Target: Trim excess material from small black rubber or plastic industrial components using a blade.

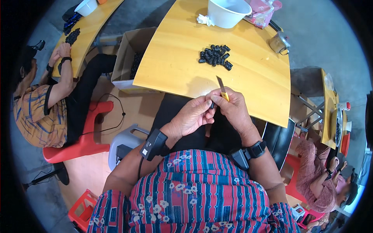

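Observation:
Just in front of the table's near edge, my two hands meet. My right hand [232,107] is closed round a utility knife [224,92] with a yellow handle, its blade pointing up and away. Between the thumb and fingers of my left hand [193,114] is a small black part [212,105], mostly hidden by the fingers. The fingertips of both hands touch or nearly touch around it. Beyond them, a pile of small black parts [215,56] lies on the yellow wooden table [175,58].
At the table's far side stand a white basin [229,13], crumpled white tissue [204,19], a pink bag [262,12] and a metal mug [279,43]. A cardboard box [130,54] with black parts stands left of the table. Other people sit at tables on both sides.

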Demonstrator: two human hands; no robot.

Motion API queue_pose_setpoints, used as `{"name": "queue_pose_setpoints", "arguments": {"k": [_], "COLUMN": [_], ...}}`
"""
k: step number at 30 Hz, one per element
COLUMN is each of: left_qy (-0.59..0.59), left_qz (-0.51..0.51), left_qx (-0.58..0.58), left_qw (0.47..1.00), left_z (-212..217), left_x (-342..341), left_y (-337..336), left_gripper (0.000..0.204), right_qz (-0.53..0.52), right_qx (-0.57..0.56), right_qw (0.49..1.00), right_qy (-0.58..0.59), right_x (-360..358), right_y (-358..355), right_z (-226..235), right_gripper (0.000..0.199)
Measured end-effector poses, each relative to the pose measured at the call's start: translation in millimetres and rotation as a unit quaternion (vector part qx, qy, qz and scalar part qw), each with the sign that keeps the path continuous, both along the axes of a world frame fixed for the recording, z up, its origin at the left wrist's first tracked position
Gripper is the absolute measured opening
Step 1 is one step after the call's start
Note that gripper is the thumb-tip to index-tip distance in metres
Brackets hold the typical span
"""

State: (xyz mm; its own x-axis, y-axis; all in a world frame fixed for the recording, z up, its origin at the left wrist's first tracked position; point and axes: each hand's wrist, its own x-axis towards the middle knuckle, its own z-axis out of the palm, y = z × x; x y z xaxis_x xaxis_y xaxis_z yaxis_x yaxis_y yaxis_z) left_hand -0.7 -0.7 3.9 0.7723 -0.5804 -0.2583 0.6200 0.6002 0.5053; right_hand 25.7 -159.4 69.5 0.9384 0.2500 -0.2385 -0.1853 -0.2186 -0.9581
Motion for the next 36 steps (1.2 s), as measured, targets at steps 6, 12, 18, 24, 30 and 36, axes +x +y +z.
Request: {"name": "queue_pose_setpoints", "arguments": {"k": [6, 12, 18, 24, 30, 36], "left_qy": [-0.036, -0.045, -0.051, -0.08, -0.084, -0.084], "left_qz": [0.052, 0.065, 0.075, 0.093, 0.088, 0.085], "left_qx": [-0.059, -0.067, -0.051, -0.032, -0.048, -0.052], "left_qw": [0.996, 0.995, 0.995, 0.992, 0.991, 0.991], "left_z": [6, 7, 5, 8, 3, 4], "left_x": [-1, -2, 1, 1, 1, 0], "left_y": [2, 4, 3, 1, 1, 0], "left_gripper": [0.022, 0.021, 0.025, 0.019, 0.019, 0.021], "right_qz": [0.017, 0.109, 0.129, 0.123, 0.122, 0.116], "right_qx": [-0.006, -0.212, -0.297, -0.312, -0.331, -0.339], "right_qw": [0.996, 0.92, 0.888, 0.889, 0.883, 0.883], "right_qy": [-0.09, -0.311, -0.326, -0.311, -0.309, -0.304], "right_x": [-9, -13, -14, -14, -13, -14], "right_y": [-17, -13, -5, -2, 0, 1], "right_z": [-3, -9, -4, -5, -5, -8], "right_gripper": [0.027, 0.026, 0.027, 0.028, 0.028, 0.029]}}
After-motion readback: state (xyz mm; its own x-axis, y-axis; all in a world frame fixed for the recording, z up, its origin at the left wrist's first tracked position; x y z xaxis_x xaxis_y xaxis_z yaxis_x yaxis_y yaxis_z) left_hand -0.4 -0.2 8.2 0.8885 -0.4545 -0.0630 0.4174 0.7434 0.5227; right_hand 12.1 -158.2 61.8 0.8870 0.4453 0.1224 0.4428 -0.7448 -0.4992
